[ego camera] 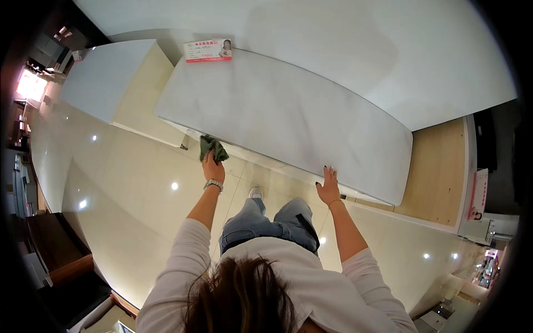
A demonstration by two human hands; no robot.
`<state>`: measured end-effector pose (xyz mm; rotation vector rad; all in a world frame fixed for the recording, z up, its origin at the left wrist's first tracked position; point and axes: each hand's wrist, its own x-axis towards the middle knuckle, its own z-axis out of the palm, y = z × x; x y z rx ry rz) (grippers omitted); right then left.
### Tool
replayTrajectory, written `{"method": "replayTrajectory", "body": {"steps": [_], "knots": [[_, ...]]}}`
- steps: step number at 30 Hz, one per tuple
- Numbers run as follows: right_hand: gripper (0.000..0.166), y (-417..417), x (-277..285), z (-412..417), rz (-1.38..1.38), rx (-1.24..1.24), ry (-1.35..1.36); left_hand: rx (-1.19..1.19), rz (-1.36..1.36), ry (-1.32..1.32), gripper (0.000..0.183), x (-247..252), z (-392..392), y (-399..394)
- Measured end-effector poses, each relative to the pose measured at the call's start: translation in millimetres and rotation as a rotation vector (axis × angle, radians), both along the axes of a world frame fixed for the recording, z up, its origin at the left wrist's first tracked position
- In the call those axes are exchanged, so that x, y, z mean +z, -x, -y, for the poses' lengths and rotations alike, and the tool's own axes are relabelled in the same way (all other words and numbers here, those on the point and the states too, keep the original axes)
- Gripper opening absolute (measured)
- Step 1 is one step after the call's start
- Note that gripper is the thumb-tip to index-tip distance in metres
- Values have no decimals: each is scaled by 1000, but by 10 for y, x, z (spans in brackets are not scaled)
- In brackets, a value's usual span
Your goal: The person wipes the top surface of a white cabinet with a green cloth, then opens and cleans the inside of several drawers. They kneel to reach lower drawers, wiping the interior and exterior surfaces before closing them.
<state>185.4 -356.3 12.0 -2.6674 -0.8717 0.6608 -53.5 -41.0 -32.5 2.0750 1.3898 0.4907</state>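
Observation:
My left hand (213, 170) grips a dark green cloth (212, 149) against the front edge of a long cabinet, near its left end. The cabinet has a white, grey-veined marble-look top (283, 108). My right hand (329, 186) rests with fingers spread on the front edge of that top, towards its right end, and holds nothing. A printed card (208, 50) with writing and a photo stands at the back left of the top.
A lower white cabinet (104, 79) adjoins on the left. To the right lies a wood-coloured surface (437, 175) with a white rim, and another printed card (479, 195) beyond it. A white wall panel (316, 37) rises behind. Glossy floor tiles (137, 166) reflect lights.

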Motion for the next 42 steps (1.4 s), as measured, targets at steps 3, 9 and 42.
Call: {"method": "replayTrajectory", "body": {"steps": [3,9,42], "knots": [[72,-49,49,-2,-20,42,95,-365,-150,-89,42,175,-106,70],[70,-25,130,-3,0,98,101,-411,-237,-255,43,-137,-29,-94],[69,-88,178,-41,-91,14,77,-545,-924,-211,60,10,233,-705]]}}
